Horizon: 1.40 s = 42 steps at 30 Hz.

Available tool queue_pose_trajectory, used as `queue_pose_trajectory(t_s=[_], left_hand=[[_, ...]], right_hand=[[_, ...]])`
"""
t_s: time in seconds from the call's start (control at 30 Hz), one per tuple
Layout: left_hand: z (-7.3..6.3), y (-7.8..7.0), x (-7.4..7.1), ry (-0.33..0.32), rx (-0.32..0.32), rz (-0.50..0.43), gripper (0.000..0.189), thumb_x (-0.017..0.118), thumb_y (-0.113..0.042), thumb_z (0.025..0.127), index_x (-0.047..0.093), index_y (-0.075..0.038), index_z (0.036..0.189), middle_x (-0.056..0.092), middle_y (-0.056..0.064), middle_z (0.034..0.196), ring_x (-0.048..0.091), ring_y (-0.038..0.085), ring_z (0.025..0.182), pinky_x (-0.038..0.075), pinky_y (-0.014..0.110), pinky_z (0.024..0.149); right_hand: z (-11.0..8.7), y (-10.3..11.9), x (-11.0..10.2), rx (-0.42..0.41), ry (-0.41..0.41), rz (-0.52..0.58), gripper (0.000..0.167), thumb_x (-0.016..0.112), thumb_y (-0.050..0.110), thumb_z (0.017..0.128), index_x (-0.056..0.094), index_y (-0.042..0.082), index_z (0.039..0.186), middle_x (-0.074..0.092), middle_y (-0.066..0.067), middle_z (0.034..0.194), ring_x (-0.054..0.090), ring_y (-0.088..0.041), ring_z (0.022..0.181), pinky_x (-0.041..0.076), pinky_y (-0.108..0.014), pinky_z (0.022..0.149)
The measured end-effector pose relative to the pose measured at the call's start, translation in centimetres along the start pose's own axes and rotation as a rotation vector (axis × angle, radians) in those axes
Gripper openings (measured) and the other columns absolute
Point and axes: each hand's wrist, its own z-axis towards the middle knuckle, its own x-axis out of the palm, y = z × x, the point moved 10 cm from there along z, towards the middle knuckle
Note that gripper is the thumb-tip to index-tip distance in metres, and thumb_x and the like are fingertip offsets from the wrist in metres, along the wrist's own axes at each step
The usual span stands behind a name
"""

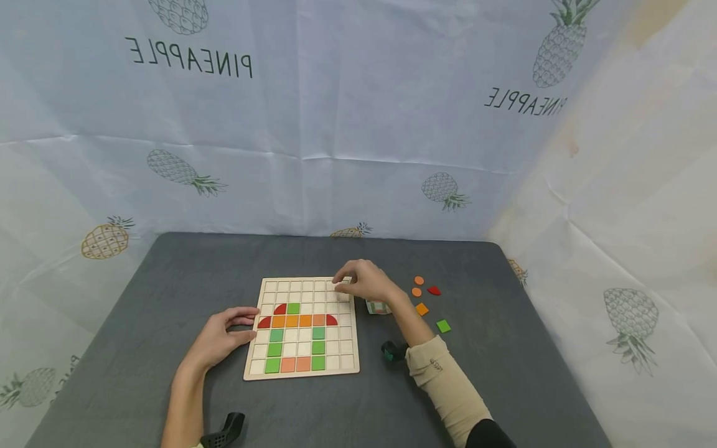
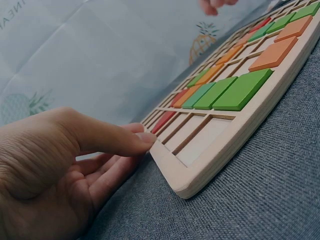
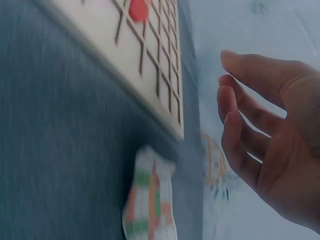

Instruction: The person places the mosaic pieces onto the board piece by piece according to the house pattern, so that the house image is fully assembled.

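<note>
A wooden grid board (image 1: pixel 340 345) lies on the table, some of its cells filled with green, teal, orange and salmon squares and red rounded pieces. My left hand (image 1: pixel 221 336) rests at the board's left edge. In the left wrist view, the left thumb (image 2: pixel 140 142) touches the wooden rim, fingers loosely bent beside it. Over the board's far right corner hovers my right hand (image 1: pixel 365 280). Its thumb and fingers are loosely bent and apart, and no piece shows between them in the right wrist view. A patterned card (image 3: pixel 152 200) lies beside the board, partly hidden by the right arm in the head view.
Right of the right forearm lie two orange discs (image 1: pixel 419 280), a red rounded piece (image 1: pixel 434 290), an orange square (image 1: pixel 422 309) and a green square (image 1: pixel 444 326). The grey table (image 1: pixel 224 261) meets a pineapple-print cloth (image 1: pixel 358 112) at the back.
</note>
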Motion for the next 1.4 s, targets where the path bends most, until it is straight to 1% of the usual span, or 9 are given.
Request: queue_pose_trajectory(t_s=[0.13,0.3,0.47,0.53,0.73,0.87,1.03,1.2,1.4], left_hand=[[0.0,0.0,0.0,0.0,-0.001,0.004,0.054,0.081,-0.005,0.094,0.065,0.001,0.145,0.07,0.021,0.136,0.07,0.029,0.118,0.057,0.018,0.085],[0.1,0.1,0.0,0.003,-0.003,-0.006,0.054,0.081,-0.004,0.093,0.065,0.002,0.145,0.07,0.022,0.136,0.07,0.029,0.117,0.058,0.018,0.085],[0.1,0.0,0.0,0.002,-0.002,-0.008,0.055,0.081,-0.004,0.093,0.065,0.002,0.145,0.07,0.022,0.137,0.071,0.027,0.116,0.058,0.018,0.085],[0.1,0.0,0.0,0.002,-0.004,-0.012,0.055,0.081,-0.004,0.093,0.065,0.002,0.145,0.07,0.022,0.137,0.071,0.026,0.116,0.059,0.018,0.085],[0.1,0.1,0.0,0.009,-0.011,-0.019,0.055,0.08,-0.003,0.093,0.064,0.003,0.145,0.069,0.023,0.137,0.07,0.028,0.117,0.059,0.017,0.084],[0.0,0.1,0.0,0.005,-0.014,-0.015,0.054,0.08,-0.003,0.093,0.064,0.003,0.145,0.069,0.023,0.137,0.07,0.029,0.117,0.058,0.017,0.084],[0.0,0.1,-0.1,-0.006,-0.016,0.0,0.055,0.081,-0.004,0.093,0.065,0.003,0.144,0.07,0.022,0.135,0.07,0.027,0.115,0.057,0.017,0.083],[0.1,0.1,-0.1,-0.001,-0.019,-0.005,0.055,0.081,-0.005,0.093,0.065,0.003,0.144,0.07,0.022,0.135,0.069,0.027,0.115,0.057,0.017,0.083],[0.1,0.1,-0.1,0.008,-0.011,-0.015,0.055,0.081,-0.003,0.093,0.064,0.003,0.145,0.069,0.023,0.137,0.069,0.027,0.116,0.059,0.017,0.083]], right_hand=[[-1.5,-1.4,-2.1,0.016,-0.052,0.012,0.022,0.078,0.02,0.102,0.082,0.008,0.12,0.076,-0.012,0.123,0.058,-0.008,0.063,0.051,-0.024,0.065],[-3.5,-3.2,-4.4,0.066,-0.099,0.057,0.024,0.078,0.018,0.101,0.08,0.004,0.121,0.074,-0.016,0.124,0.057,-0.011,0.059,0.05,-0.026,0.061],[-5.5,-5.1,-6.0,0.113,-0.132,0.041,0.026,0.079,0.02,0.101,0.08,0.005,0.122,0.075,-0.015,0.127,0.053,-0.012,0.06,0.047,-0.028,0.059],[-6.3,-5.7,-6.6,0.127,-0.142,0.039,0.027,0.079,0.02,0.101,0.08,0.004,0.123,0.075,-0.015,0.128,0.056,-0.015,0.063,0.049,-0.029,0.06],[-9.2,-7.5,-8.0,0.194,-0.158,0.095,0.03,0.078,0.019,0.102,0.078,0.002,0.126,0.073,-0.019,0.126,0.071,-0.038,0.071,0.054,-0.031,0.058],[-11.1,-8.1,-8.7,0.204,-0.173,0.114,0.031,0.077,0.018,0.102,0.076,-0.002,0.126,0.073,-0.022,0.125,0.077,-0.042,0.082,0.054,-0.029,0.06],[-13.2,-8.7,-9.2,0.218,-0.188,0.059,0.028,0.077,0.017,0.102,0.077,0.0,0.124,0.076,-0.021,0.125,0.076,-0.031,0.083,0.054,-0.026,0.063],[-15.2,-9.5,-8.9,0.233,-0.173,0.001,0.029,0.079,0.019,0.101,0.077,0.002,0.125,0.077,-0.019,0.118,0.067,-0.014,0.071,0.052,-0.025,0.062],[-17.7,-10.3,-8.4,0.221,-0.132,-0.008,0.026,0.08,0.017,0.099,0.078,0.005,0.121,0.077,-0.016,0.115,0.059,-0.008,0.062,0.047,-0.024,0.057]])
